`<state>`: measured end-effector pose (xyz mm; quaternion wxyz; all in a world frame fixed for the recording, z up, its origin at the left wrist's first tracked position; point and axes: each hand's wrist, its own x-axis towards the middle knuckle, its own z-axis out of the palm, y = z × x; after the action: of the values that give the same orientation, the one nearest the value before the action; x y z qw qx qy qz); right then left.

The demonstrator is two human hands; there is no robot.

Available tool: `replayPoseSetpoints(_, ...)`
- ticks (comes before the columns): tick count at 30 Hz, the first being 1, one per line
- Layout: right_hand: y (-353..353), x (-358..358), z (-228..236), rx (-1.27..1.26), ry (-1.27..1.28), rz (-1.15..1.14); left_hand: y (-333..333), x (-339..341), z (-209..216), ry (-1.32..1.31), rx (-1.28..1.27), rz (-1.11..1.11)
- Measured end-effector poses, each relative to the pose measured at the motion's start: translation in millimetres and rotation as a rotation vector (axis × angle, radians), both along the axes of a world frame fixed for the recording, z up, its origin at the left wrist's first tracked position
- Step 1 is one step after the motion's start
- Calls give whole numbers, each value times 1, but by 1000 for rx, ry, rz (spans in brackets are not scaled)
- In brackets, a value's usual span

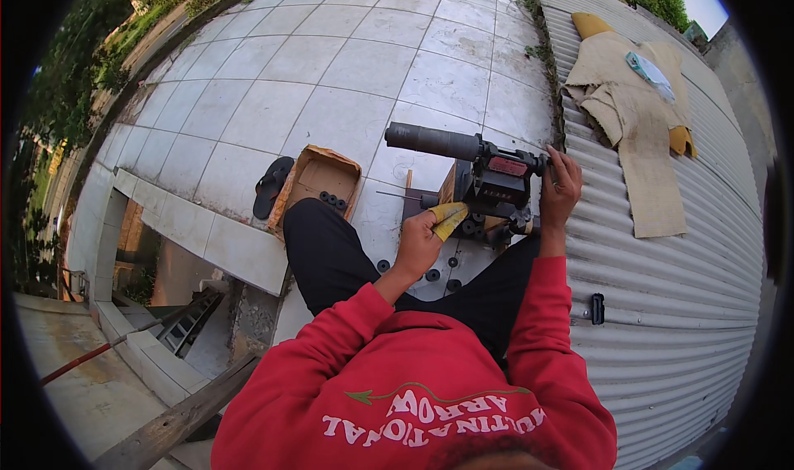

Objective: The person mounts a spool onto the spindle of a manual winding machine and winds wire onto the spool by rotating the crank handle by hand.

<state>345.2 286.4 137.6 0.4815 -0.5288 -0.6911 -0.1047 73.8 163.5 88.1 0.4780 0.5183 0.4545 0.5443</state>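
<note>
A black motor-like machine with a red label stands in front of me on a small box-like support. From its left side sticks out a long dark cylinder. My right hand is at the machine's right end, with its fingers bent around the small end piece there. My left hand pinches a folded yellow strip, like cloth or sandpaper, just below the machine's left side. Several black ring-shaped pieces lie on the tiles between my legs, and more sit under the machine, partly hidden.
An open cardboard box with several black rings stands by my left knee, a dark flip-flop beside it. Corrugated roofing runs along the right, bearing beige cloth and a black clip-like piece. The tiled surface drops off at the left edge.
</note>
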Motion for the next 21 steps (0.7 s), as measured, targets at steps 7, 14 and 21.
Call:
replayPoseSetpoints(7, 20, 2, -33, -74, -2, 4, -1, 1, 4, -9, 14, 6)
replayPoseSetpoints(14, 4, 14, -79, -152, 16, -9, 1, 3, 4, -6, 20, 6)
replayPoseSetpoints(21, -65, 0, -82, -136, 76, -22, 2, -2, 2, 24, -1, 14)
